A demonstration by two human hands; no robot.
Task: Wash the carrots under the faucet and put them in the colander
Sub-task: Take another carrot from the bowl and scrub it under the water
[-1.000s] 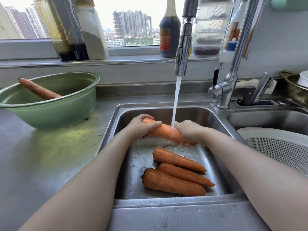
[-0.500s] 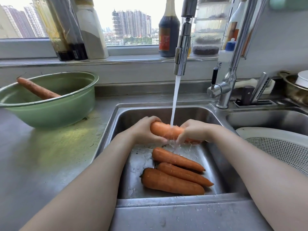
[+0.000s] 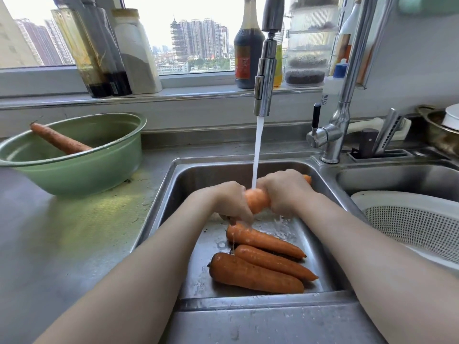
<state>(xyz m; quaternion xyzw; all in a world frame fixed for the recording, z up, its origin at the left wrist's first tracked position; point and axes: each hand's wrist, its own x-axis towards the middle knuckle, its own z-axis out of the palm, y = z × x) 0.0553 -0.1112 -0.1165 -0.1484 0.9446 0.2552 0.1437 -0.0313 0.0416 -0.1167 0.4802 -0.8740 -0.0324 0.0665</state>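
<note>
L hand (image 3: 231,202): fingers curled round thick end of held carrot (image 3: 257,201).
R hand (image 3: 285,192): wrapped round same carrot, just beside L hand.
Held carrot: over basin (image 3: 198,175), under stream (image 3: 257,150) from spout (image 3: 265,78); I see only a short bit btw hands + tip past R hand.
Around: 3 carrots (image 3: 263,265) on basin floor below hands; green bowl (image 3: 74,175) w/ 1 carrot, left on counter (image 3: 62,244); colander (image 3: 407,219) in right basin.
In way: divider (image 3: 331,175) btw hands and colander.
Room: basin walls close to both forearms; wide gap up to spout.
Change: vs 0.5 s ago hands closer together, tip now showing.
</note>
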